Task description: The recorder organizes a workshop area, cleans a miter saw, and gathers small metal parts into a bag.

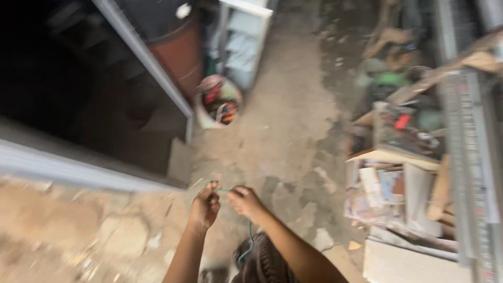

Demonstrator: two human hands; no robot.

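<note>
My left hand (205, 206) and my right hand (244, 201) are raised close together low in the head view, over a dusty concrete floor. Both pinch a thin green wire (248, 246); a short stretch runs between the fingertips, and the rest trails down from my right hand past my forearm toward a dark round object (260, 262) at the bottom edge. The picture is motion-blurred, so the grip details are soft.
A grey metal frame (146, 57) borders a dark opening at left. A white bucket (219, 102) of tools stands by a pale cabinet (242, 42). Stacked boards, papers and clutter (398, 194) fill the right side, beside a metal rack (471, 157).
</note>
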